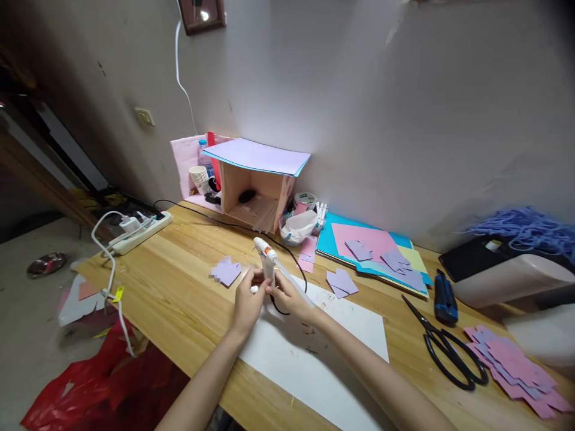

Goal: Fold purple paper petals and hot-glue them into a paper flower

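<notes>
Our forearms [368,362] reach to the far-left corner of the white sheet [291,365], where our left hand [246,299] and right hand [287,294] grip the glue gun [268,268]; the sheet presumably shields the tabletop [188,275] from drips

White glue gun [268,264] between left fingers [254,275] and right fingers [278,282]; white sheet [296,374] beneath; scissors [449,352] well apart

place: craft corner, likely a home | signs: wooden table [193,263], glue gun [269,268], scissors [432,330], paper cut-outs [516,362]
</notes>
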`<action>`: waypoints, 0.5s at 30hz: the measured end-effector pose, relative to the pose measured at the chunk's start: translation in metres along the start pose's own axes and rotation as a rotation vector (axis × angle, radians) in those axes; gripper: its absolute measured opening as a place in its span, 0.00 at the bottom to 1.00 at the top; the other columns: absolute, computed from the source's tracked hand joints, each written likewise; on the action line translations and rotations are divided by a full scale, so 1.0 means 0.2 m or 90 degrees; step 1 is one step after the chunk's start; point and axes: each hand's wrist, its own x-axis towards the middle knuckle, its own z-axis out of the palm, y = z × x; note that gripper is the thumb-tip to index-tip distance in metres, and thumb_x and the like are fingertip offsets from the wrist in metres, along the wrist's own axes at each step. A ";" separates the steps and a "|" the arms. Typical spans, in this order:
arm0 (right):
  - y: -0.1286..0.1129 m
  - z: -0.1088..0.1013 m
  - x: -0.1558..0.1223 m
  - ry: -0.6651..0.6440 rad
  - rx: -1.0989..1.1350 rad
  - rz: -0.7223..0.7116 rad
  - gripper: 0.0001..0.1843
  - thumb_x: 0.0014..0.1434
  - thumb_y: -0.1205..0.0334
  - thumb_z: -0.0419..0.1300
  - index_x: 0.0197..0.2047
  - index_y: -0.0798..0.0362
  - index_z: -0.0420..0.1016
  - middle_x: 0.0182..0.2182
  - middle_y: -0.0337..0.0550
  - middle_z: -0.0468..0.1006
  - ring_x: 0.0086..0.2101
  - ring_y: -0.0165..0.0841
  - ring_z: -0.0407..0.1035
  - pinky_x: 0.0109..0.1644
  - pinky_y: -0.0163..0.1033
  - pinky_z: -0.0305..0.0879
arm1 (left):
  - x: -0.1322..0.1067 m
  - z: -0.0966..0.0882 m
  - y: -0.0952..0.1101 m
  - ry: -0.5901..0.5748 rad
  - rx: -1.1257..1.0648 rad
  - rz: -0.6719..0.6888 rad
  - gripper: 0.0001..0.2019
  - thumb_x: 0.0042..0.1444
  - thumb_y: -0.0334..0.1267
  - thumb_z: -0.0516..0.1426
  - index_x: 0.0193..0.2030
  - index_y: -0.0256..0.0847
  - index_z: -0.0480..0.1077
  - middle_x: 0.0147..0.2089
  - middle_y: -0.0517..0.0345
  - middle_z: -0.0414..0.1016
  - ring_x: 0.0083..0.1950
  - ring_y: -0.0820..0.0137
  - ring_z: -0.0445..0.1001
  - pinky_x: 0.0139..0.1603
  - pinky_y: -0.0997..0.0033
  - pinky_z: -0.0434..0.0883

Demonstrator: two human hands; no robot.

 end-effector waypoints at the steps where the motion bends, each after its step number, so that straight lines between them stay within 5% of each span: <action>1: 0.02 0.01 0.00 0.009 -0.003 0.011 0.20 0.59 0.52 0.52 0.53 0.51 0.62 0.42 0.46 0.72 0.41 0.37 0.67 0.46 0.42 0.64 | -0.01 -0.01 0.00 -0.014 0.026 0.006 0.10 0.52 0.42 0.56 0.38 0.40 0.70 0.37 0.53 0.72 0.39 0.67 0.72 0.40 0.70 0.68; 9: 0.06 0.07 0.02 0.015 0.126 0.015 0.18 0.58 0.56 0.51 0.51 0.52 0.59 0.40 0.45 0.70 0.43 0.37 0.64 0.50 0.43 0.60 | 0.00 -0.16 0.00 -0.107 0.233 0.100 0.14 0.61 0.39 0.46 0.45 0.43 0.70 0.43 0.52 0.69 0.47 0.67 0.68 0.49 0.67 0.65; 11: 0.06 0.07 0.04 0.003 0.141 0.013 0.16 0.58 0.59 0.49 0.49 0.52 0.59 0.37 0.44 0.69 0.41 0.35 0.64 0.50 0.43 0.59 | 0.05 -0.23 -0.03 -0.058 0.312 0.093 0.14 0.60 0.38 0.46 0.44 0.42 0.70 0.43 0.51 0.69 0.47 0.66 0.68 0.47 0.67 0.66; 13: 0.06 0.07 0.06 0.015 0.134 0.021 0.13 0.57 0.62 0.48 0.47 0.51 0.60 0.34 0.42 0.68 0.38 0.34 0.64 0.47 0.42 0.59 | 0.11 -0.31 -0.06 0.078 0.461 0.065 0.13 0.58 0.39 0.48 0.44 0.39 0.70 0.45 0.48 0.67 0.50 0.62 0.67 0.52 0.63 0.63; 15: 0.08 0.07 0.10 0.045 0.105 0.031 0.12 0.55 0.65 0.48 0.44 0.51 0.61 0.33 0.41 0.67 0.36 0.34 0.63 0.44 0.41 0.60 | 0.17 -0.39 -0.10 0.111 0.599 0.003 0.18 0.53 0.41 0.54 0.49 0.36 0.67 0.48 0.43 0.66 0.52 0.57 0.65 0.53 0.59 0.61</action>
